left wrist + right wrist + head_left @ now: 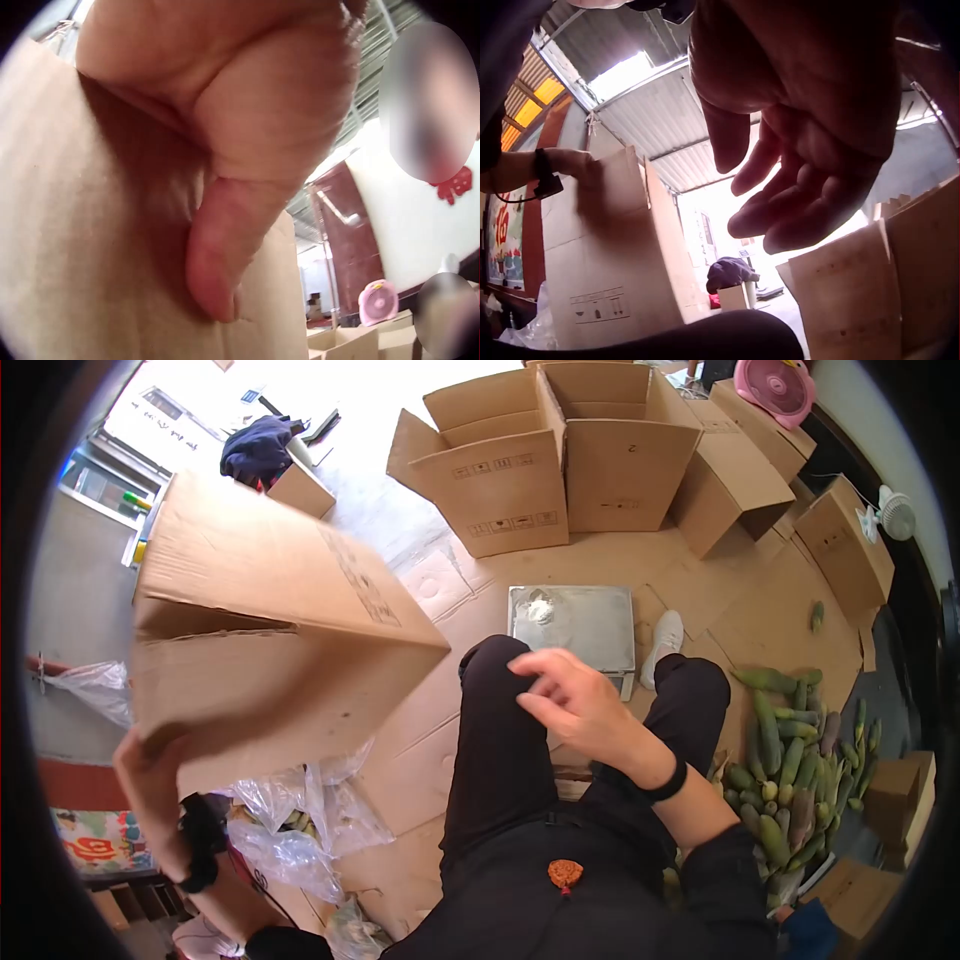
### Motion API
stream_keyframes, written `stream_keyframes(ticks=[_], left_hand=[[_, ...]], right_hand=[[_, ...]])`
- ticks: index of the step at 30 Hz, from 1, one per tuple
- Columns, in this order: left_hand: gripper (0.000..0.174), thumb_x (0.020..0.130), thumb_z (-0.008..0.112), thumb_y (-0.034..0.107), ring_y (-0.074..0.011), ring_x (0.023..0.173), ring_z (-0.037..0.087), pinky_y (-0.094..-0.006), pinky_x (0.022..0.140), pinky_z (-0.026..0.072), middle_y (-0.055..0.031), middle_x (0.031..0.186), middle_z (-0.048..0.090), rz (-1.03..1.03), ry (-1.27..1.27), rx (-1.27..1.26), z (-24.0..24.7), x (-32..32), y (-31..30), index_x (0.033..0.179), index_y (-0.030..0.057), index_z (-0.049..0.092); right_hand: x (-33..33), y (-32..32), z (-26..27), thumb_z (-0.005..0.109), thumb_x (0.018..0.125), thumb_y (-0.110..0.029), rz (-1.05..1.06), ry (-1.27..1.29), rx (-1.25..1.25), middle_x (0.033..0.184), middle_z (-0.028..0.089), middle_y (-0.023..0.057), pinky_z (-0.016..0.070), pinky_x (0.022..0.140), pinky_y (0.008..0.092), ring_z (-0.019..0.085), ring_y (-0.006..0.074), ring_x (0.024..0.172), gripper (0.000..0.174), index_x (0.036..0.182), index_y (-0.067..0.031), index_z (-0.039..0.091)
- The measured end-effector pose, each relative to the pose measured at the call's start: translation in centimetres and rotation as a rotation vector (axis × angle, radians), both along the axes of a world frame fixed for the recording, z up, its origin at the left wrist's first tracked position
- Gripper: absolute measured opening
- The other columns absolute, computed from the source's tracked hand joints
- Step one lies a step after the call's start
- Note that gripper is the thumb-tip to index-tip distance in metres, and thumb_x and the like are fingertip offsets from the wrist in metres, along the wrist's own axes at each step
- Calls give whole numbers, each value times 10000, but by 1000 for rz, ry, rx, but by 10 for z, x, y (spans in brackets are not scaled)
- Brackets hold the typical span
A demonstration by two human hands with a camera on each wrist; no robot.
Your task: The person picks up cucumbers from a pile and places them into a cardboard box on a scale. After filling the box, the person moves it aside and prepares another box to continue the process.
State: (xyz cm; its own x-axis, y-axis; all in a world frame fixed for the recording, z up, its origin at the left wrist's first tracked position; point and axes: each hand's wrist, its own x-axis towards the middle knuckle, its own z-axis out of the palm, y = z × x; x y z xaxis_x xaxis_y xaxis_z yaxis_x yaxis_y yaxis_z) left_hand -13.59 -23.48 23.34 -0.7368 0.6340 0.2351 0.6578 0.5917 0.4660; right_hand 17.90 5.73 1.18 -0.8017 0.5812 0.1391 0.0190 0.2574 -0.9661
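Observation:
A large cardboard box (300,670) is raised and tilted at the left of the head view. My left hand (150,760) grips it at its lower left edge. In the left wrist view the thumb of that hand (232,150) lies against the cardboard face (82,225), while its other fingers are hidden. My right hand (585,705) is in the air over my knee, fingers loosely bent and holding nothing. Beyond it, a metal platform scale (585,625) stands on the floor. The right wrist view shows the right hand (802,142) with nothing between thumb and fingers.
Two opened cardboard boxes (515,490) stand at the back, with more boxes (735,480) to their right. A pile of green, cucumber-like vegetables (795,770) lies at the right. Clear plastic bags (290,850) lie at lower left. A pink fan (775,390) stands at the far right.

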Motion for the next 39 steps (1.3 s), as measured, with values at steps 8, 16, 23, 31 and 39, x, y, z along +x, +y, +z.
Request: stream_keyframes(ticks=[8,16,23,31,39], left_hand=[[317,799,695,-30,-154,930,621,-297,838,499,-86,1038,664,-279,780,-134,98,68,37,1107,4,628],[259,588,726,-178,-163,693,661,-249,708,513,-141,792,712,-665,431,277,102,159,193,800,-28,723],[268,714,674,-75,-93,663,624,-224,552,478,-51,800,665,-1046,14,-13,38,157,268,977,-37,639],[131,722,699,190,-266,790,655,-374,680,532,-50,819,642,-984,532,-264,-86,215,302,826,132,644],[116,704,636,47,-238,791,630,-350,640,525,-57,788,578,-976,382,-277,-193,246,290,789,93,570]], right_hand=[[-21,39,89,682,791,-145,-205,234,315,1310,447,184,515,773,366,630,271,827,632,1355,-116,397],[55,41,100,705,782,-127,-454,138,188,1064,539,163,500,686,335,620,230,725,558,1269,-31,448],[109,26,56,695,774,-148,-650,-166,156,1082,551,167,502,715,359,623,304,799,532,1241,-29,468],[120,42,-60,660,776,-87,-712,-379,20,1095,576,192,484,813,382,582,337,1006,475,1218,-31,494],[103,46,-133,549,805,36,-787,-63,-407,1058,612,156,482,841,315,602,231,1010,456,1244,-8,435]])
